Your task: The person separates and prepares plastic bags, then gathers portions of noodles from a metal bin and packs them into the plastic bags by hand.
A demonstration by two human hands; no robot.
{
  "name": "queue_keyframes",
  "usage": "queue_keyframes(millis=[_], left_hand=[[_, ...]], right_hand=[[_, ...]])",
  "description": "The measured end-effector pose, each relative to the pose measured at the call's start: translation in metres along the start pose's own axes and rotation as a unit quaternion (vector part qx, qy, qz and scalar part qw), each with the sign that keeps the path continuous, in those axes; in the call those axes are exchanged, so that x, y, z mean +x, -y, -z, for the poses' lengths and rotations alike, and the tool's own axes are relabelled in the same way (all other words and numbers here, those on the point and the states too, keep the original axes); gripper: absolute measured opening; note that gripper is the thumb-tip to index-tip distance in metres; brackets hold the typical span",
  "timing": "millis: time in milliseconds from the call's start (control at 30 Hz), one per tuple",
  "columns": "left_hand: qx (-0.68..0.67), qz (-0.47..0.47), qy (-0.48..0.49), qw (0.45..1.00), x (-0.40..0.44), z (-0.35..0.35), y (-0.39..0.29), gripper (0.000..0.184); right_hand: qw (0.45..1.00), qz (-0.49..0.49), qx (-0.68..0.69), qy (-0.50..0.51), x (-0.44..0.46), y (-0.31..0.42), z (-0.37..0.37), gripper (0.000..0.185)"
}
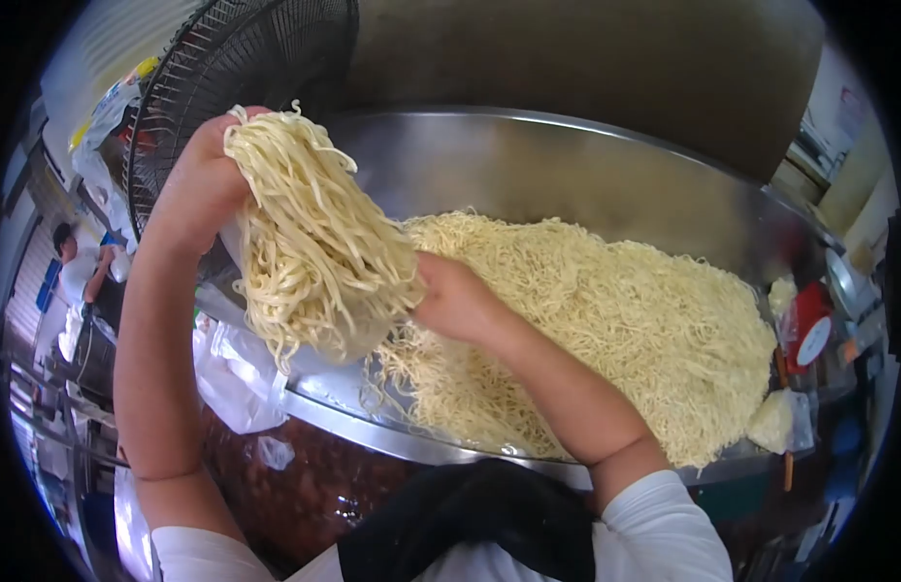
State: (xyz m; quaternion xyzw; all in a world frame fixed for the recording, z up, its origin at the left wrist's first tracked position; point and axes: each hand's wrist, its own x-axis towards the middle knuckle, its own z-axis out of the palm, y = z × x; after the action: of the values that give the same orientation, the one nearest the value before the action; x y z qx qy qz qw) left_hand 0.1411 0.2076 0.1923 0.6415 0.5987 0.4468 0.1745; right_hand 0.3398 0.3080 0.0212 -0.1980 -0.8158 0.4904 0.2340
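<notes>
A large bundle of pale noodles (310,233) hangs above the left part of a metal tray (567,150). My left hand (206,175) grips the top of the bundle, its fingers mostly hidden behind the strands. Lower down on the right side, my right hand (455,296) is closed on the bundle's edge, with its fingertips partly covered. A wide heap of loose noodles (606,320) lies in the tray to the right, behind and beyond my right forearm.
A black fan (227,78) stands close behind my left hand. Clear plastic bags (239,378) hang by the tray's left edge. A red scale (809,330) and a bagged portion of noodles (775,423) are at the right. Another person (80,272) stands far left.
</notes>
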Motion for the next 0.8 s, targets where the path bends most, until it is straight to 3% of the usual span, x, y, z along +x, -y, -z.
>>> queue_keyframes(millis=[33,67,133,167,200,233,267,333,400,467,500,567,633,700,767,800], left_hand=[[0.008,0.003,0.005,1.000,0.002,-0.001,0.007,0.021],[0.013,0.009,0.006,1.000,0.000,-0.001,0.013,0.022],[-0.003,0.062,0.010,0.998,0.000,-0.020,0.018,0.022],[-0.037,0.073,0.046,0.996,0.001,-0.031,0.030,0.022],[-0.070,0.081,0.084,0.991,0.003,-0.044,0.043,0.022],[0.011,0.072,0.086,0.994,0.002,-0.060,0.060,0.024],[0.093,0.062,0.090,0.990,-0.001,-0.079,0.080,0.026],[0.291,0.181,0.159,0.926,-0.011,-0.112,0.127,0.038],[0.236,0.096,0.143,0.956,-0.061,-0.130,0.217,0.045],[0.150,0.228,0.195,0.942,-0.093,-0.126,0.235,0.040],[0.150,0.230,0.196,0.941,-0.099,-0.129,0.245,0.040],[0.183,0.236,0.007,0.954,-0.117,-0.137,0.265,0.031],[0.182,0.225,-0.028,0.957,-0.113,-0.162,0.196,0.024],[0.182,0.205,-0.058,0.960,-0.105,-0.172,0.138,0.020],[0.041,0.076,-0.098,0.991,-0.109,-0.174,0.114,0.019],[0.038,0.077,-0.096,0.992,-0.111,-0.173,0.122,0.019]], right_hand=[[0.999,0.015,-0.014,-0.033,-0.002,0.008,0.011,0.033],[0.999,0.014,-0.016,-0.025,-0.003,0.020,0.022,0.033],[0.984,0.138,0.061,-0.093,-0.006,0.049,0.035,0.029],[0.985,0.132,0.063,-0.087,0.001,0.048,0.027,0.029],[0.972,0.171,-0.032,-0.155,0.011,0.046,0.014,0.027],[0.944,0.208,-0.126,-0.222,0.017,0.039,0.005,0.025],[0.973,0.132,-0.092,-0.165,0.019,0.020,-0.002,0.028],[0.993,-0.019,-0.087,-0.072,0.021,-0.059,-0.025,0.033],[0.979,-0.142,-0.143,-0.032,-0.006,-0.137,-0.040,0.032],[0.986,-0.139,-0.087,-0.017,-0.036,-0.201,-0.045,0.027],[0.986,-0.140,-0.085,-0.016,-0.034,-0.199,-0.045,0.027],[0.992,-0.124,0.024,0.004,-0.038,-0.176,-0.043,0.025],[0.982,-0.088,0.162,0.026,-0.022,-0.116,-0.066,0.027],[0.994,-0.100,0.040,-0.009,-0.002,-0.104,-0.108,0.027],[0.997,0.002,-0.059,0.059,0.010,-0.098,-0.119,0.024],[0.996,-0.002,-0.060,0.059,0.031,-0.120,-0.143,0.024]])
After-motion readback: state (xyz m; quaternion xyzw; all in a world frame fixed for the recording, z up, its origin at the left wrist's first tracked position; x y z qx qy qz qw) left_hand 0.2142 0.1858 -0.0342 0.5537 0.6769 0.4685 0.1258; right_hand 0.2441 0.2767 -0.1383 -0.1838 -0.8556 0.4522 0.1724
